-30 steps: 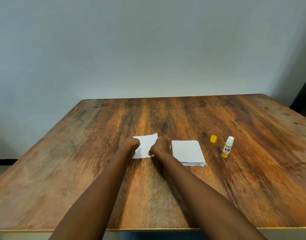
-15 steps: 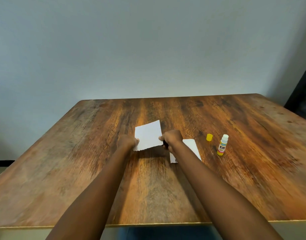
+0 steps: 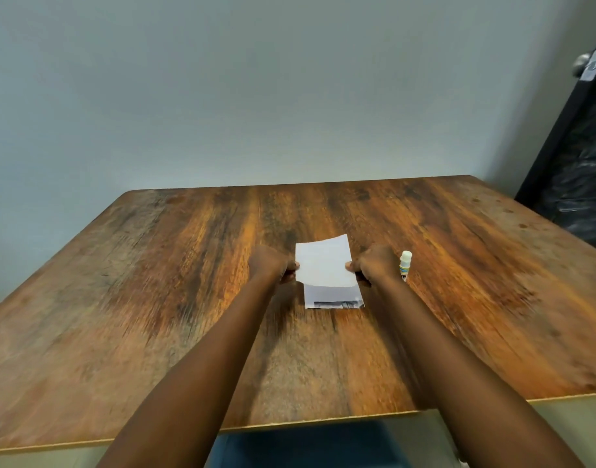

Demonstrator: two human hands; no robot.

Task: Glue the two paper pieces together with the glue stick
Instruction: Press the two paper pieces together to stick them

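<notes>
I hold a white paper piece [image 3: 325, 263] by its two side edges, my left hand [image 3: 271, 266] pinching the left edge and my right hand [image 3: 374, 266] the right. It hovers over the second white paper piece [image 3: 333, 297], which lies flat on the wooden table [image 3: 155, 298]; only its near strip, with a dark printed band, shows below the held one. The uncapped glue stick [image 3: 405, 265] stands upright just right of my right hand. Its yellow cap is hidden behind my right hand.
A plain wall rises behind the table's far edge. A dark door with a metal knob [image 3: 582, 64] stands at the right. The table's near edge runs under my forearms.
Both hands lifted the left paper piece off the table and carried it to the right, over the second piece. The view shifted to the left.
</notes>
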